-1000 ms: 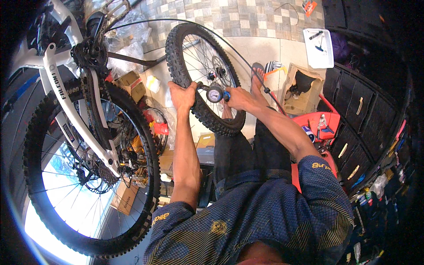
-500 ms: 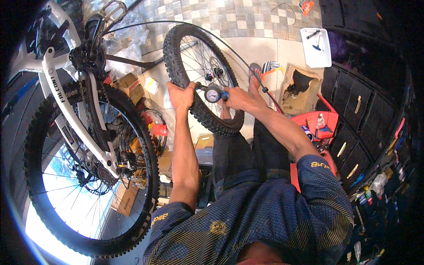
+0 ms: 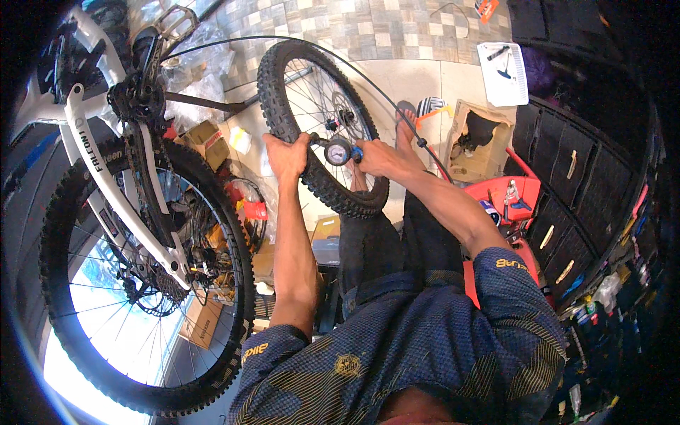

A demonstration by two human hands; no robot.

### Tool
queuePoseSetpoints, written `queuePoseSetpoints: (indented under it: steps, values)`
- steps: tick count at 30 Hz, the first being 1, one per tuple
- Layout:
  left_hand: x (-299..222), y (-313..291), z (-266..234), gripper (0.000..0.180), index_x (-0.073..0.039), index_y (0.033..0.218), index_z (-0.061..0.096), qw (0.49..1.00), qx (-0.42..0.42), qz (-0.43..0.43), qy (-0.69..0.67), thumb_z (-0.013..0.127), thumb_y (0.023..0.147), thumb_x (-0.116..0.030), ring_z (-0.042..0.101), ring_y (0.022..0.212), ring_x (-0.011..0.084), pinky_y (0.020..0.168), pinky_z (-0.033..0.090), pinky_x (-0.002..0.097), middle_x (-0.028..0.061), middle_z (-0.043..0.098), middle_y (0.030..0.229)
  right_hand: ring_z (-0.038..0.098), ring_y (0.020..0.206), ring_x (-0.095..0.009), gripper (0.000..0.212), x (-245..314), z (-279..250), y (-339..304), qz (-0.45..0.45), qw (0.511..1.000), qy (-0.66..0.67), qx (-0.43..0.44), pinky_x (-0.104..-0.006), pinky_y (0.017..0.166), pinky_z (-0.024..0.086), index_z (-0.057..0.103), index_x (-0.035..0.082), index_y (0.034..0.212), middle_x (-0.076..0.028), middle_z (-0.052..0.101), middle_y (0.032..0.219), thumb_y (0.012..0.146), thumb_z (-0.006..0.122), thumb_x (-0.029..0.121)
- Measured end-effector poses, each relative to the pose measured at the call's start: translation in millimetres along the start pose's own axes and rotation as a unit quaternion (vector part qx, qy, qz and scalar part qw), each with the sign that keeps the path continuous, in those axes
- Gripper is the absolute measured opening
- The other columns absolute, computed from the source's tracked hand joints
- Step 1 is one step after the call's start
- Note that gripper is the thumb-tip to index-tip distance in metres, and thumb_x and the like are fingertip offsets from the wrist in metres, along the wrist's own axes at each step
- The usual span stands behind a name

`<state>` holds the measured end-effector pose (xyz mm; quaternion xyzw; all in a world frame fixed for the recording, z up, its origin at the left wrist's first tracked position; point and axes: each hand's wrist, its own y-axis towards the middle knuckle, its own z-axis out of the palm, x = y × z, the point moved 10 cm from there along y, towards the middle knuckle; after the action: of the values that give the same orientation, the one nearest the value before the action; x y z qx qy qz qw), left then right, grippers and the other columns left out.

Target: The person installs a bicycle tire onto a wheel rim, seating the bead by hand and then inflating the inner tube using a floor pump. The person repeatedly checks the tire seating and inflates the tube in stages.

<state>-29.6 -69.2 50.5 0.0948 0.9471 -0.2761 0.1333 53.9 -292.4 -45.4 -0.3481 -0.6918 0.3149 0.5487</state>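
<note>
A loose bicycle wheel stands tilted before me, its knobby black tyre (image 3: 278, 92) leaning against my legs. My left hand (image 3: 287, 157) is closed around the tyre's left side, thumb near a short black fitting. That fitting joins a round tyre pressure gauge (image 3: 338, 151) with a white dial, which sits over the spokes. From the right, my right hand (image 3: 377, 159) is closed on the gauge's blue-tipped end (image 3: 358, 154). The fitting's far end is hidden by my left thumb, so its seat on the valve cannot be made out.
A white bicycle frame (image 3: 117, 191) with its mounted wheel (image 3: 53, 283) fills the left. A thin black line (image 3: 368, 81) arcs over the loose wheel. At the right are an open cardboard box (image 3: 489, 131), a red tool stand (image 3: 506, 195), a white tray (image 3: 504, 78) and black drawers (image 3: 567, 166).
The loose wheel, the gauge and both hands sit slightly further left in view, as does much of the surroundings. Both grips stay the same.
</note>
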Motion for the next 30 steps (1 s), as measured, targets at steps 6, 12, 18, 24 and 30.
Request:
queuePoseSetpoints:
  steps: [6,12,18,24,30]
  values:
    - [3,3,2,0.066,0.008,0.108,0.047,1.0,-0.003,0.005,0.0,0.078,0.068,-0.034,0.064,0.1,0.0463,0.092,0.049,0.0477,0.0321,0.064,0.105,0.068,0.105,-0.042,0.067,-4,2,1,0.014,1.0,-0.018,0.008,-0.0513,0.092,0.055,0.053,0.022,0.146,-0.024,0.07,0.115,0.079,0.063,0.02]
    - [1,2,2,0.065,0.008,0.108,0.047,1.0,-0.007,0.018,-0.018,0.078,0.069,-0.033,0.064,0.098,0.0459,0.092,0.049,0.0476,0.0317,0.064,0.104,0.069,0.103,-0.043,0.066,-4,5,6,0.002,0.999,-0.036,-0.007,-0.0529,0.091,0.055,0.054,0.023,0.145,-0.024,0.071,0.111,0.08,0.063,0.02]
    - [4,4,4,0.065,0.008,0.109,0.047,1.0,-0.005,0.009,-0.014,0.077,0.069,-0.033,0.064,0.099,0.0455,0.092,0.048,0.0474,0.031,0.063,0.105,0.069,0.1,-0.044,0.066,-3,2,4,-0.004,0.999,-0.031,-0.016,-0.0529,0.09,0.056,0.055,0.022,0.145,-0.025,0.071,0.108,0.079,0.064,0.02]
    - [4,2,6,0.067,0.009,0.11,0.047,0.999,-0.023,0.011,-0.031,0.079,0.068,-0.032,0.062,0.103,0.0462,0.094,0.048,0.048,0.0318,0.062,0.107,0.07,0.096,-0.044,0.066,-1,2,2,-0.034,0.999,-0.024,-0.016,-0.0519,0.088,0.056,0.055,0.018,0.145,-0.028,0.071,0.103,0.079,0.062,0.022]
    - [2,4,8,0.07,0.013,0.109,0.049,1.0,-0.015,0.011,-0.003,0.082,0.067,-0.033,0.063,0.103,0.0465,0.095,0.049,0.0473,0.0341,0.063,0.108,0.07,0.094,-0.045,0.063,3,-7,-7,-0.037,0.999,-0.025,-0.024,-0.0529,0.085,0.056,0.055,0.017,0.144,-0.029,0.07,0.101,0.082,0.059,0.022]
